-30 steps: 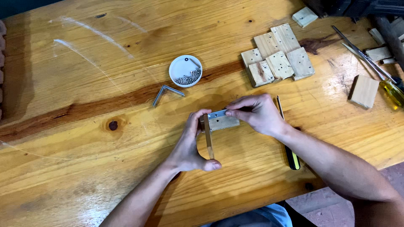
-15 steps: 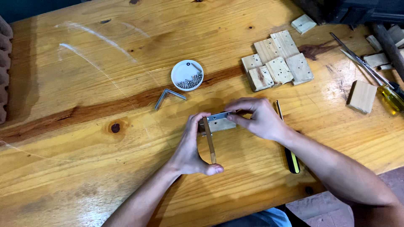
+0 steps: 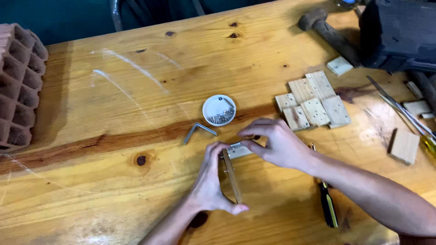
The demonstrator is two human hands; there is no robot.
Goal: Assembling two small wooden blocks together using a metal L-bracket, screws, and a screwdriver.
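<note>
Head view, lower centre of the frame: left hand (image 3: 210,183) is closed around a thin wood strip (image 3: 232,176), stood on edge and pinched between thumb and fingers. Right hand (image 3: 277,144) comes in from the lower right, fingertips closed on something small at the metal bracket (image 3: 236,150), which lies against the strip's top end; too small to tell what the fingers pinch. Black-handled screwdriver (image 3: 328,206) lies on the surface (image 3: 91,195) just right of the hands, under the right forearm. Judgement: to do this step well, keep the strip square and steady with the left hand, bracket flush to the strip end, holes lined up before anything is driven. Further up, a bent metal angle (image 3: 198,130) lies just left of the hands, and a white dish of screws (image 3: 219,110) sits near above it. Middle right, a cluster of small drilled wood blocks (image 3: 313,105); one loose block (image 3: 404,146) near the right edge. Upper right, a mallet (image 3: 328,31). Left edge, a hollow clay brick (image 3: 18,86).
</note>
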